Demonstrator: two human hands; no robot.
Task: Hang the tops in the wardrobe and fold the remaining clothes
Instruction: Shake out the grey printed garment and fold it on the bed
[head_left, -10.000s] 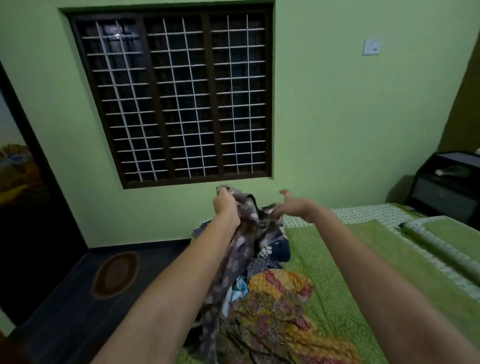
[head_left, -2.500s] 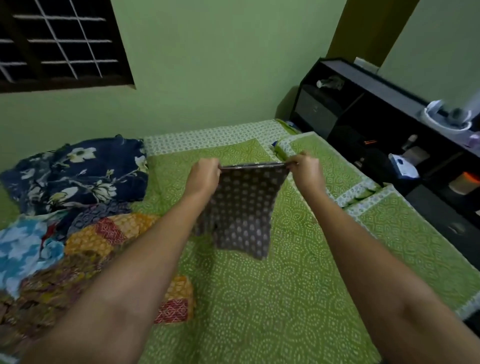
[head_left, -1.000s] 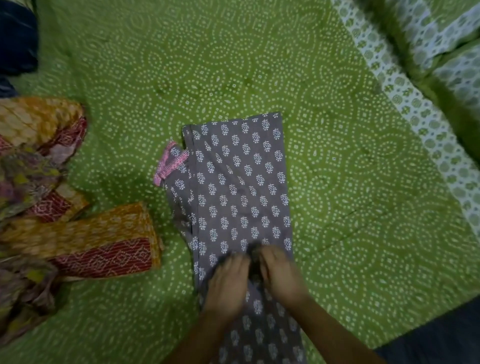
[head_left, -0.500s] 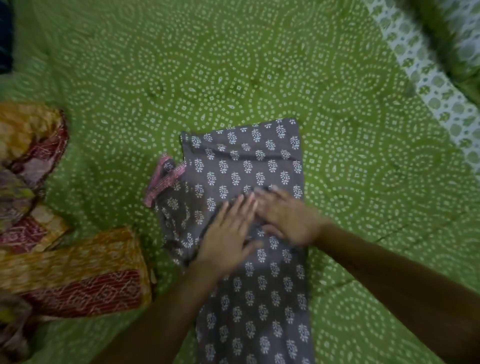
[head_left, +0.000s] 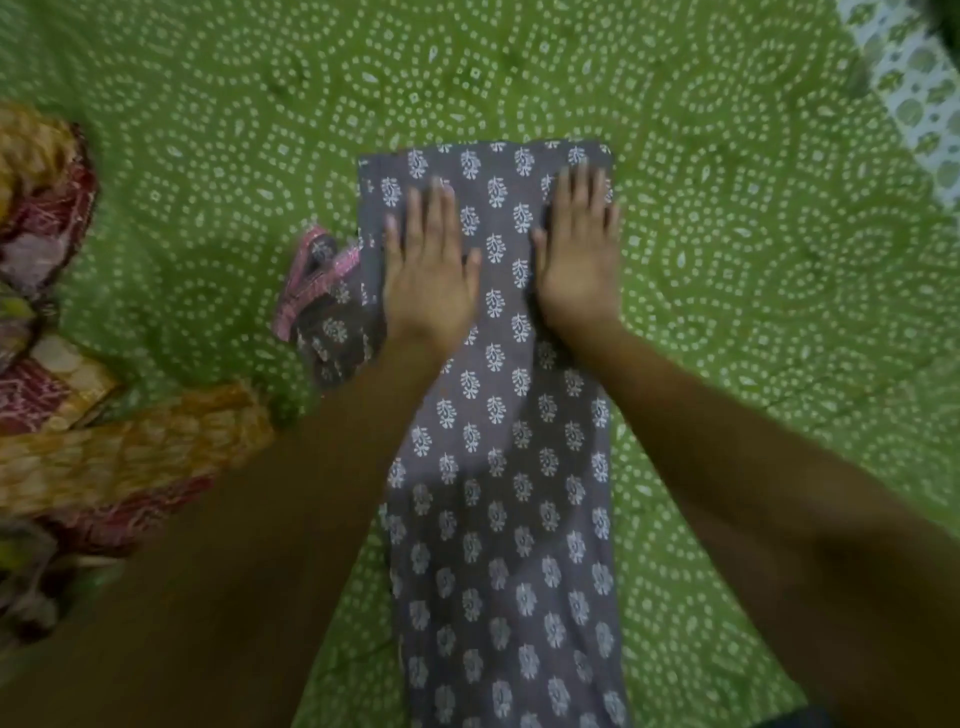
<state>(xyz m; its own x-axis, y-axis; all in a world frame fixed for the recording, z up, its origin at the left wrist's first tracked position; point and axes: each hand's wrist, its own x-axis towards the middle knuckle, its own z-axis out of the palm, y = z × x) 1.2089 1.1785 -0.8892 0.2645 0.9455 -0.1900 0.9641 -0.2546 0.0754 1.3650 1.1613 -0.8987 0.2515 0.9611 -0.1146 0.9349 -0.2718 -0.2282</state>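
Flat on the bed, whose green cotton bedsheet with white dotted circle patterns (head_left: 727, 322) is filling most of the head view, a long grey cotton garment printed with small white leaf motifs (head_left: 498, 493) is lying folded into a narrow strip that is running from the middle of the view down to its lower edge. Both hands are pressing palm-down on the upper end of that strip, side by side with a band of grey cloth showing between them. The left hand (head_left: 431, 270) is resting near the garment's left edge with its fingers (head_left: 436, 208) straight and close together, the thumb sticking out to the right. The right hand (head_left: 576, 260) is lying near the right edge, its fingers equally straight and slightly apart, holding nothing. A pink-trimmed sleeve (head_left: 317, 275) of the same garment is poking out, crumpled, just left of the left hand. Further left, a heap of orange and maroon patterned clothes (head_left: 78, 441) is sitting on the sheet, well apart from the grey strip. A white border with green leaf print (head_left: 914, 98) is showing at the upper right corner.
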